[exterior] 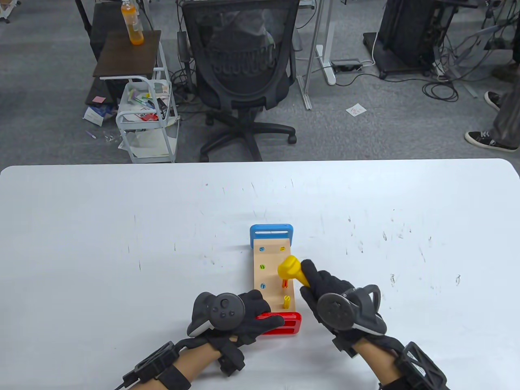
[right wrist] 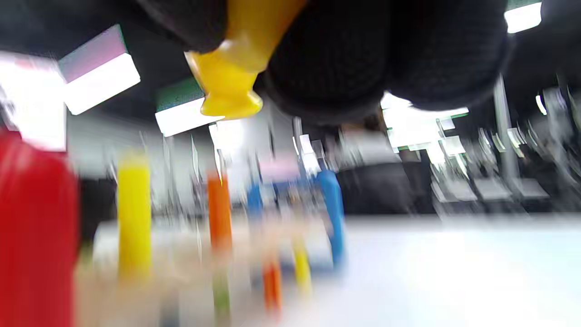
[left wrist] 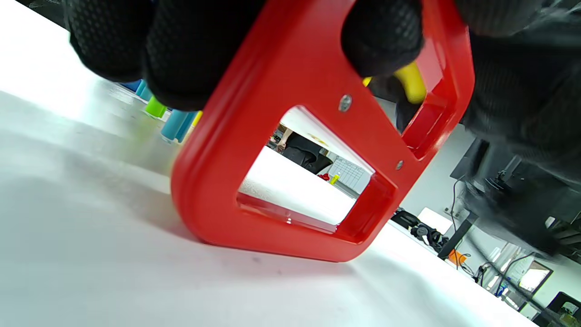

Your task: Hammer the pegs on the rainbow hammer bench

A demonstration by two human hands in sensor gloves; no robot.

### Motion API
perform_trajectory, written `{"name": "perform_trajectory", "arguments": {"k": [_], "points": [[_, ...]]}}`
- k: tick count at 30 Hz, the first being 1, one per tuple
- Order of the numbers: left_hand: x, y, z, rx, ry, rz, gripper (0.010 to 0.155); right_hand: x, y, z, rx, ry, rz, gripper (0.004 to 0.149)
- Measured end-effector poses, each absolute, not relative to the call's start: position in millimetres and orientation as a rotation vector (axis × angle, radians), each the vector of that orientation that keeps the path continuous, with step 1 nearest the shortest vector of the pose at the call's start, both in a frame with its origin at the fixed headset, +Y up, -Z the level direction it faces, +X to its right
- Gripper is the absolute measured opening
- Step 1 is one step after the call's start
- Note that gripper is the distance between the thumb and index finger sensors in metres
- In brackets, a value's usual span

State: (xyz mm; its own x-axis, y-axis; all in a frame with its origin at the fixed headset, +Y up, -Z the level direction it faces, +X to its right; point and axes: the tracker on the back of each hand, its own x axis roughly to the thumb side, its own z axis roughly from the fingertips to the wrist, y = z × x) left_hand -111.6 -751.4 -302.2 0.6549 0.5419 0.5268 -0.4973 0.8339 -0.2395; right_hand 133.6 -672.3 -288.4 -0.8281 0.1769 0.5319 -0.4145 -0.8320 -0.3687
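Observation:
The hammer bench [exterior: 271, 270] is a wooden board with a blue end [exterior: 271, 235] far from me and a red end [exterior: 284, 322] near me. My left hand [exterior: 248, 317] grips the red end [left wrist: 290, 150], fingers over its top. My right hand [exterior: 325, 290] grips the yellow hammer [exterior: 291, 269] by its handle, head above the orange peg [exterior: 284, 282]. A yellow peg [exterior: 286, 301] stands up beside it; the other pegs sit flush. The right wrist view is blurred: hammer head [right wrist: 229, 88] above the orange peg [right wrist: 220, 211] and yellow peg [right wrist: 134, 213].
The white table [exterior: 122, 243] stretches wide to the left, right and behind the bench. Beyond its far edge stand an office chair [exterior: 239, 65] and a small cart [exterior: 146, 118].

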Motion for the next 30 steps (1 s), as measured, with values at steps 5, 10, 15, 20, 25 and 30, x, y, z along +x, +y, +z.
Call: {"name": "perform_trajectory", "arguments": {"k": [5, 10, 15, 20, 25, 30], "points": [[-112, -751, -302, -0.076, -0.622, 0.590, 0.060, 146, -632, -273, 0.686, -0.968, 2.397, 0.068], [-111, -752, -302, -0.077, -0.622, 0.593, 0.060, 140, -649, -269, 0.803, -1.043, 2.422, 0.075], [-111, -752, -302, -0.074, -0.618, 0.598, 0.060, 119, -684, -282, 0.686, 0.155, 2.993, 0.071], [-111, -752, -302, -0.073, -0.617, 0.598, 0.060, 137, -643, -276, 0.694, -0.820, 2.569, 0.068], [-111, -752, -302, -0.074, -0.618, 0.598, 0.060, 148, -624, -270, 0.677, -0.981, 2.394, 0.069], [-112, -752, -302, -0.076, -0.620, 0.598, 0.060, 132, -665, -280, 0.738, -0.803, 2.562, 0.068]]}}
